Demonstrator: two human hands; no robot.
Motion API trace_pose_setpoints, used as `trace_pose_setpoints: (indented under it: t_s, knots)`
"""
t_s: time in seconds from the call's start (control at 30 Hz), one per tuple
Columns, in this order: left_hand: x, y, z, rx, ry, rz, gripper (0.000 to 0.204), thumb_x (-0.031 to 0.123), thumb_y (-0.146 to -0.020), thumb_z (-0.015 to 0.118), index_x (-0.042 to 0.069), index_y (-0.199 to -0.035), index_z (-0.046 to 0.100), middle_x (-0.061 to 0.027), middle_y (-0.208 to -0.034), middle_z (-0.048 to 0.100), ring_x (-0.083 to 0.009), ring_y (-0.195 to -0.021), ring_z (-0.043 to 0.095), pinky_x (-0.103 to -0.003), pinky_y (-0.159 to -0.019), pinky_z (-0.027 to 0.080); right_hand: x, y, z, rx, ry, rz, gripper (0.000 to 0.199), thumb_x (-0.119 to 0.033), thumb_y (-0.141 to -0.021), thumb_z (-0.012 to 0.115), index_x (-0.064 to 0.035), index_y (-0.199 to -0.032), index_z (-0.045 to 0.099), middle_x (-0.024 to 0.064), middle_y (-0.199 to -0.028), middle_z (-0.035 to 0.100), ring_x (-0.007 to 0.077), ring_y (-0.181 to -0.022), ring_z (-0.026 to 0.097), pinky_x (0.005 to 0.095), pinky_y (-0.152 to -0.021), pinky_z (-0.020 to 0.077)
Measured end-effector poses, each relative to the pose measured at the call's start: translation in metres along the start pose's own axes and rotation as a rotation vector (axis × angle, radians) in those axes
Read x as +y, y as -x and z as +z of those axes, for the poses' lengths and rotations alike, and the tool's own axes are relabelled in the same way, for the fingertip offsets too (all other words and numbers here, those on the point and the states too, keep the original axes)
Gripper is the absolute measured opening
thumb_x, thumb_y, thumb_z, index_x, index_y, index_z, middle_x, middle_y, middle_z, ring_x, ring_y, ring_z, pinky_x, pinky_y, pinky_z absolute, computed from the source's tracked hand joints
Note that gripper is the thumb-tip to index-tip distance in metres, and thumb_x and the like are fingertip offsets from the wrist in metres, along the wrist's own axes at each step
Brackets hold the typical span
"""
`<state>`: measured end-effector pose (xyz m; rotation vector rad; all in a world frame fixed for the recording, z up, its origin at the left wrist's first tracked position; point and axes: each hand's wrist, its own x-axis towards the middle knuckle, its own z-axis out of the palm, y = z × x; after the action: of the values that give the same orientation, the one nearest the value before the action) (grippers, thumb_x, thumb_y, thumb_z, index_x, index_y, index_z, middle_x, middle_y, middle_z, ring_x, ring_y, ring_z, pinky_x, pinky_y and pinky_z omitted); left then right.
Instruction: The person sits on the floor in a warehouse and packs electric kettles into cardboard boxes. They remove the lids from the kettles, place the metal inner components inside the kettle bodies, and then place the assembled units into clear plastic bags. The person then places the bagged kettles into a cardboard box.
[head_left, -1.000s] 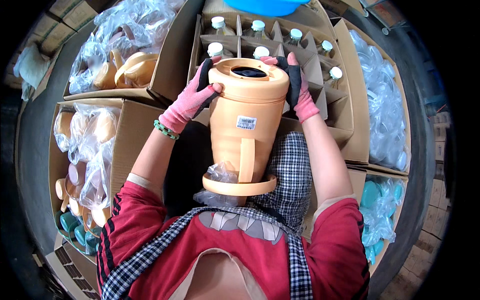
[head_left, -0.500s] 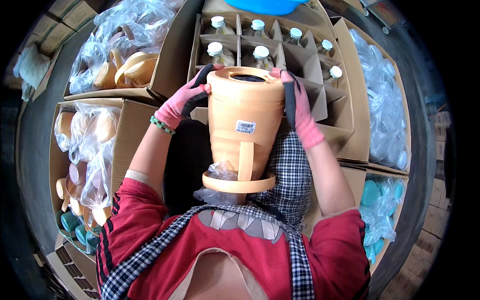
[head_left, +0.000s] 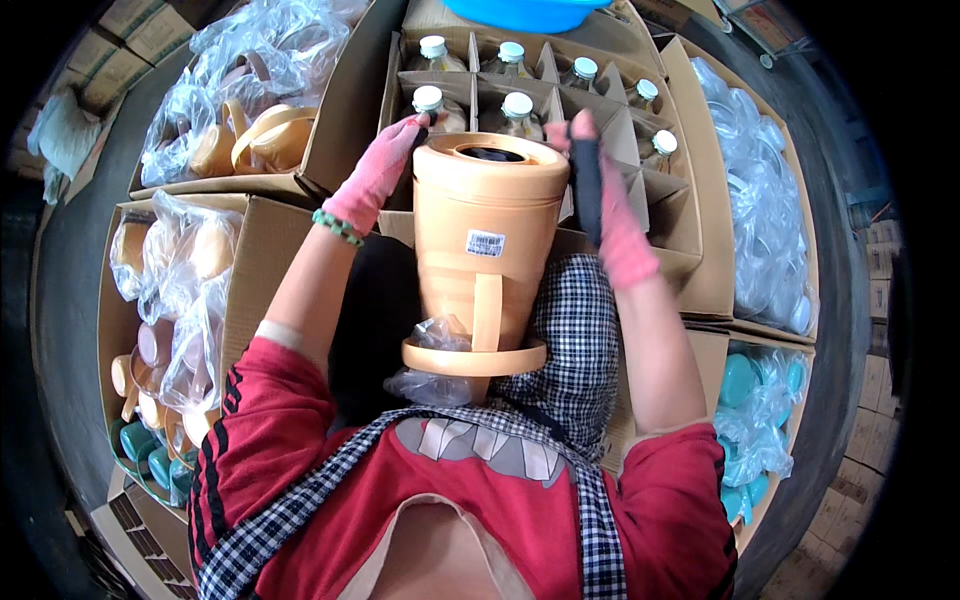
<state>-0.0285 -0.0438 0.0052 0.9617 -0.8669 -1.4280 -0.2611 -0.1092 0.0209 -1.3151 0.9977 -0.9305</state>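
Both gloved hands clasp the tan plastic jug near its rim, my left hand and right hand on opposite sides. It stands upright on my lap, before a divided carton of capped bottles.

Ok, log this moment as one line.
left hand: on flask top | right hand: on flask top | orange flask: upright on lap | divided bottle box: behind
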Motion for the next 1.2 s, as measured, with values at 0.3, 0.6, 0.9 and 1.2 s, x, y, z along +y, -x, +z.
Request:
trace_pose_setpoints:
  t_s: [0.3, 0.6, 0.9, 1.2]
  knots:
    - [-0.014, -0.008, -0.028, -0.221, 0.363, -0.121, 0.038, 0.031, -0.09, 0.039, -0.001, -0.105, 0.053, -0.0109, -0.093, 0.06, -0.0177, -0.084, 0.057, -0.026, -0.078, 0.042, -0.014, 0.036, 0.029, -0.049, -0.014, -0.096, 0.057, -0.051, -0.081, 0.047, -0.0004, -0.105, 0.053, 0.0073, -0.1, 0.053, 0.0126, -0.093, 0.049, 0.0222, -0.082, 0.0369]
    - [-0.037, -0.007, -0.061, 0.092, 0.174, -0.098, 0.039, 0.03, -0.09, 0.039, -0.004, -0.102, 0.053, -0.0144, -0.091, 0.059, -0.0179, -0.076, 0.059, -0.026, -0.071, 0.046, -0.013, 0.043, 0.048, -0.195, 0.005, -0.264, 0.056, -0.049, -0.084, 0.04, 0.0001, -0.109, 0.047, 0.0074, -0.097, 0.054, 0.0125, -0.091, 0.048, 0.0269, -0.086, 0.035]
    - [-0.01, -0.003, -0.021, 0.196, 0.26, -0.192, 0.036, 0.026, -0.091, 0.036, -0.004, -0.1, 0.053, -0.0109, -0.086, 0.059, -0.017, -0.073, 0.057, -0.026, -0.07, 0.046, -0.006, 0.041, 0.043, -0.146, 0.118, -0.362, 0.046, -0.042, -0.085, 0.043, -0.0024, -0.105, 0.053, 0.0095, -0.106, 0.054, 0.0175, -0.105, 0.043, 0.0316, -0.094, 0.0278]
    - [-0.014, 0.016, -0.008, 0.203, 0.209, -0.106, 0.034, 0.03, -0.088, 0.043, -0.001, -0.101, 0.05, -0.0118, -0.092, 0.058, -0.0184, -0.079, 0.058, -0.029, -0.073, 0.047, -0.001, 0.049, 0.046, -0.086, 0.028, -0.297, 0.033, -0.03, -0.082, 0.051, -0.0032, -0.102, 0.054, 0.0079, -0.107, 0.053, 0.02, -0.103, 0.046, 0.0281, -0.091, 0.0311]
